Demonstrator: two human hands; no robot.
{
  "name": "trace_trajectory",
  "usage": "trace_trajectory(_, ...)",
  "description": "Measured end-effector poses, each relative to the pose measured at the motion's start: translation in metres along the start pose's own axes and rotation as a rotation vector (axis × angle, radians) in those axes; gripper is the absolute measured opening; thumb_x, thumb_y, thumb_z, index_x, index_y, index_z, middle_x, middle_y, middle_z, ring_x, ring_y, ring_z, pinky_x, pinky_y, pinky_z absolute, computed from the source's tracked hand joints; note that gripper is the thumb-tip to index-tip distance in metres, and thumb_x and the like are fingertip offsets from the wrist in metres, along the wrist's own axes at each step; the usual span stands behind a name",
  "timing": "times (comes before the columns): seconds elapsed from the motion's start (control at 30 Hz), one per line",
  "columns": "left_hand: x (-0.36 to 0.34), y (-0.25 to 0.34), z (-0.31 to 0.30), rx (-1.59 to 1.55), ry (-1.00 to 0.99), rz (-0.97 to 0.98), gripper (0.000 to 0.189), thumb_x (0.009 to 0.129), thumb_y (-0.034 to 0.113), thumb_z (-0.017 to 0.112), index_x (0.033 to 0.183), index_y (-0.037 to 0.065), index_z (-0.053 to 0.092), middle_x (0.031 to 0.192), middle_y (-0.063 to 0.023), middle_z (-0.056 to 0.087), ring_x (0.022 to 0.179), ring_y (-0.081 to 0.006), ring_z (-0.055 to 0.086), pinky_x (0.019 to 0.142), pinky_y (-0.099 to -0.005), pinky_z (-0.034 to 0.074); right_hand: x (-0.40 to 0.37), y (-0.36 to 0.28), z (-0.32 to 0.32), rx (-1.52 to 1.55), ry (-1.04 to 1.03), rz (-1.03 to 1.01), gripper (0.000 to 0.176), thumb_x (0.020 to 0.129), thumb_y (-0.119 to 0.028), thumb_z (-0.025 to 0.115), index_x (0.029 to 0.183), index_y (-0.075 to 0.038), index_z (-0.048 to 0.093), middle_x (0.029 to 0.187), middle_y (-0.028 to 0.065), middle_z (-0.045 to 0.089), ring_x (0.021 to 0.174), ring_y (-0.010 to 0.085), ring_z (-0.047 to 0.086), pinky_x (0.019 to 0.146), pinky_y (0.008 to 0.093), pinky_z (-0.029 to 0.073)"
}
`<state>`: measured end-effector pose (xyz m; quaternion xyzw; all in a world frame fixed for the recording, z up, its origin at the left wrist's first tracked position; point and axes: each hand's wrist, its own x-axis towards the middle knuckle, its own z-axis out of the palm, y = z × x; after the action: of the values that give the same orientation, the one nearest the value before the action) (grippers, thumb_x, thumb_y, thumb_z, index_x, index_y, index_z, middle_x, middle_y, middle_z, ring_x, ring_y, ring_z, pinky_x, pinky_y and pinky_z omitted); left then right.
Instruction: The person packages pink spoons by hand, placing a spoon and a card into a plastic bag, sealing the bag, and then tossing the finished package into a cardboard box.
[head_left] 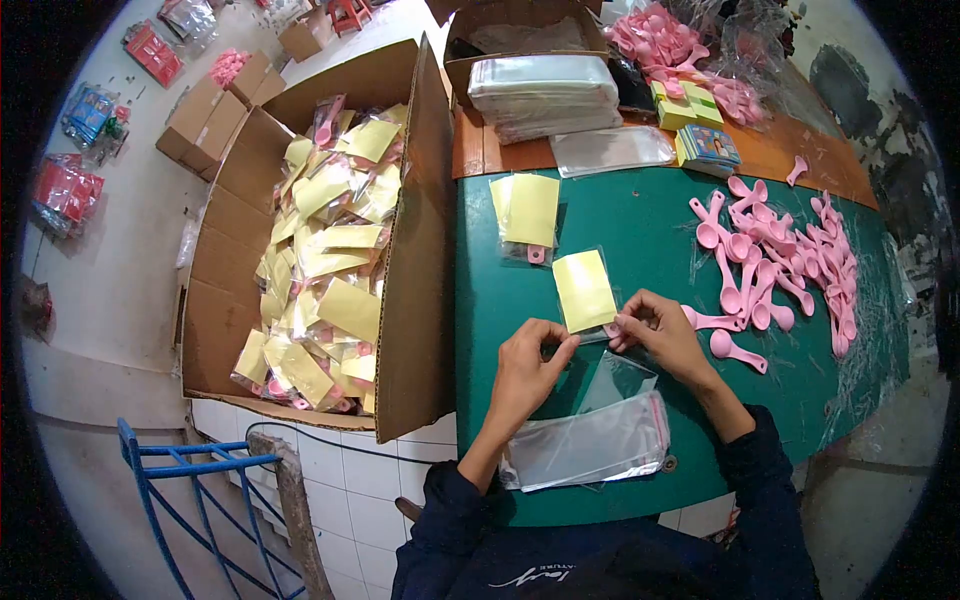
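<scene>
Both my hands pinch the bottom edge of a clear bag with a yellow card (585, 291) in it. My left hand (533, 358) holds the lower left corner, thumb and finger together. My right hand (660, 335) closes on the lower right corner, where a bit of pink shows. Just beyond lie packed bags with yellow cards (530, 210), a pink handle end showing. Nearer me is a stack of clear empty bags (590, 445), one loose bag (618, 380) above it. Pink spoons (755, 265) are heaped to the right on the green table (500, 320).
A large cardboard box (418, 270) of packed bags stands left of the table. At the back are a pile of clear bags (545, 90), small card stacks (708, 148) and more pink spoons (655, 38). A blue metal frame (205, 468) stands at lower left.
</scene>
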<state>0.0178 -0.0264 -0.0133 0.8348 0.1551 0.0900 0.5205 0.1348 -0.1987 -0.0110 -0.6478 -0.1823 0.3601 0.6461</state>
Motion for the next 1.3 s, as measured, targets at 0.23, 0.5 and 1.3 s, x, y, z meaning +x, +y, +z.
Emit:
trace_trajectory(0.23, 0.003, 0.001, 0.005, -0.215, 0.025, -0.095, 0.022, 0.082, 0.012, 0.066, 0.095, 0.0, 0.052, 0.089, -0.0083, 0.06, 0.075, -0.0122, 0.061, 0.053, -0.0236, 0.051, 0.001, 0.01, 0.004, -0.017, 0.089, -0.064, 0.013, 0.087, -0.002, 0.054, 0.093, 0.0, 0.042, 0.081, 0.0115, 0.06, 0.068, 0.0157, 0.064, 0.056, 0.024, 0.054)
trace_trajectory(0.5, 0.003, 0.002, 0.004, -0.17, -0.017, -0.039, 0.031, 0.082, 0.01, 0.064, 0.11, 0.003, 0.052, 0.099, -0.0078, 0.059, 0.077, -0.0134, 0.061, 0.055, -0.0244, 0.051, -0.001, -0.001, 0.009, -0.088, 0.086, -0.05, 0.024, 0.086, -0.001, 0.054, 0.108, 0.002, 0.047, 0.08, 0.0097, 0.06, 0.065, 0.0135, 0.063, 0.057, 0.0238, 0.053)
trace_trajectory(1.3, -0.021, 0.015, 0.017, -0.008, -0.312, 0.142, 0.043, 0.071, 0.005, 0.07, 0.11, 0.001, 0.051, 0.09, -0.0117, 0.052, 0.076, -0.0258, 0.059, 0.068, -0.0341, 0.048, -0.049, -0.035, -0.094, -1.366, 0.102, -0.196, 0.018, 0.069, -0.006, 0.061, 0.086, -0.004, 0.054, 0.084, 0.0119, 0.055, 0.086, 0.0313, 0.052, 0.072, 0.0424, 0.039)
